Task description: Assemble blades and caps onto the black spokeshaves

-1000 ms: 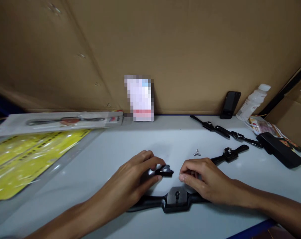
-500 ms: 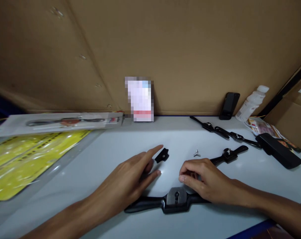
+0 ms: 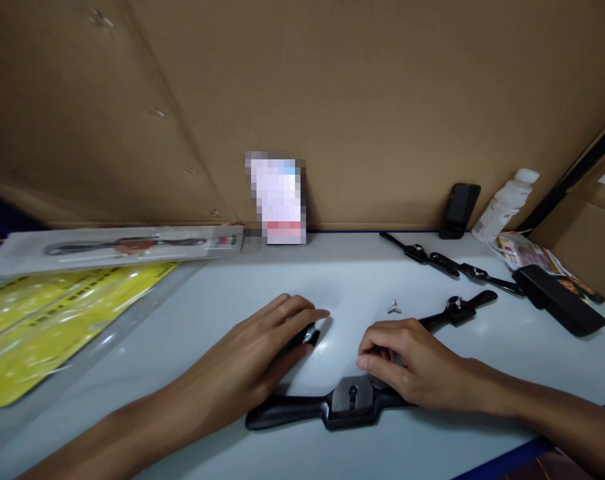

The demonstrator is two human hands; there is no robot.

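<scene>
My left hand (image 3: 270,337) has its thumb and fingers closed around a small black lever cap (image 3: 310,335), which the fingers partly cover. In front of me lies a black spokeshave (image 3: 350,420) with a flat grey slotted blade (image 3: 352,395) on its middle. My right hand (image 3: 412,360) rests over that spokeshave's right handle, fingers curled and thumb against the index finger. What those fingers hold, if anything, is hidden. Behind the right hand are a small silver wing screw (image 3: 394,307) and another black spokeshave (image 3: 457,310).
Further back lie more black spokeshaves (image 3: 420,253) and a black oblong object (image 3: 562,300). A phone (image 3: 460,211), a plastic bottle (image 3: 505,207) and a blurred-out screen (image 3: 280,200) stand along the cardboard wall (image 3: 362,100). Clear and yellow packaging (image 3: 72,320) covers the left side.
My left hand has closed on the lever cap, which lay on the table in front of its fingers, and has drawn it slightly toward me. My right hand has stayed put.
</scene>
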